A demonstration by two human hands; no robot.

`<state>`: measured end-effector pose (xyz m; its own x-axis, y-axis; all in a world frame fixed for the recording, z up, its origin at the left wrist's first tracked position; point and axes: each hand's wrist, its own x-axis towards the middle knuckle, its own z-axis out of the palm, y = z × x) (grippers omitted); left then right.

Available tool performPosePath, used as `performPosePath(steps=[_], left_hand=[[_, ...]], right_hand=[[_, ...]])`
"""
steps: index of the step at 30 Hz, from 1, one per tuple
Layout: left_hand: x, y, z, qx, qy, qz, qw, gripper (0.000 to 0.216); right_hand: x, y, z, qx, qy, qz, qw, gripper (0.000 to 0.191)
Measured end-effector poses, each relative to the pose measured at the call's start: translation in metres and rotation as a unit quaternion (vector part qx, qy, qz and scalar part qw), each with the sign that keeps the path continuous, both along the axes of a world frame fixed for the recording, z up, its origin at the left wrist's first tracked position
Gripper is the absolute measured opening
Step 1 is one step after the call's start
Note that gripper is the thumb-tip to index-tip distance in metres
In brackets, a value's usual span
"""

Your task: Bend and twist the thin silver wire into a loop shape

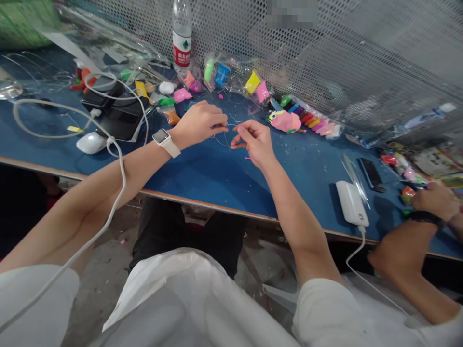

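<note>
My left hand (199,123), with a white smartwatch (165,141) on the wrist, is closed in a pinch above the blue table (202,168). My right hand (253,140) faces it, fingers pinched too. Between them runs a thin clear wire or thread (227,131), held by both hands. A tiny pink bit (248,158) lies on the table just under my right hand. A pink clay fish figure (285,120) sits a little beyond my right hand.
Small bags of coloured clay (253,83) line the mesh wall, beside a water bottle (182,36). A white mouse (91,142), cables and a dark device lie at left. At right are a white power bank (351,202), a phone (371,174) and another person's hand (436,200).
</note>
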<state>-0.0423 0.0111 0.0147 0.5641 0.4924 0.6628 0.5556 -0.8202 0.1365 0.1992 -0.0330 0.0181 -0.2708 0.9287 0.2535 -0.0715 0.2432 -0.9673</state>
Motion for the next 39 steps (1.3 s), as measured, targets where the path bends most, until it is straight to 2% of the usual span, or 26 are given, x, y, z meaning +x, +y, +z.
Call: performPosePath(steps=[6, 10, 15, 20, 32, 35, 39], left_hand=[[-0.002, 0.0, 0.004, 0.04, 0.065, -0.02, 0.997, 0.043], [-0.002, -0.001, 0.005, 0.067, 0.099, -0.018, 0.993, 0.043], [-0.001, 0.0, 0.002, -0.021, -0.017, -0.034, 0.999, 0.026], [0.001, -0.003, 0.005, -0.072, -0.035, -0.047, 0.996, 0.019], [-0.001, -0.007, 0.011, -0.058, 0.006, -0.085, 0.995, 0.028], [0.001, -0.01, 0.012, -0.077, -0.026, -0.084, 0.993, 0.03], [0.006, -0.014, 0.015, -0.147, -0.11, -0.089, 0.979, 0.036]], right_hand=[[-0.003, -0.004, 0.001, 0.007, -0.023, 0.001, 1.0, 0.055], [-0.003, -0.007, 0.004, 0.006, -0.042, 0.004, 0.999, 0.055], [0.0, -0.003, 0.002, 0.001, -0.036, 0.009, 0.999, 0.057], [0.003, -0.001, 0.002, 0.006, -0.034, 0.026, 0.999, 0.052], [0.004, -0.004, 0.002, 0.022, -0.066, 0.048, 0.996, 0.05], [0.002, -0.005, 0.002, 0.033, -0.062, 0.049, 0.996, 0.049], [0.002, -0.006, 0.004, 0.046, -0.059, 0.039, 0.996, 0.052]])
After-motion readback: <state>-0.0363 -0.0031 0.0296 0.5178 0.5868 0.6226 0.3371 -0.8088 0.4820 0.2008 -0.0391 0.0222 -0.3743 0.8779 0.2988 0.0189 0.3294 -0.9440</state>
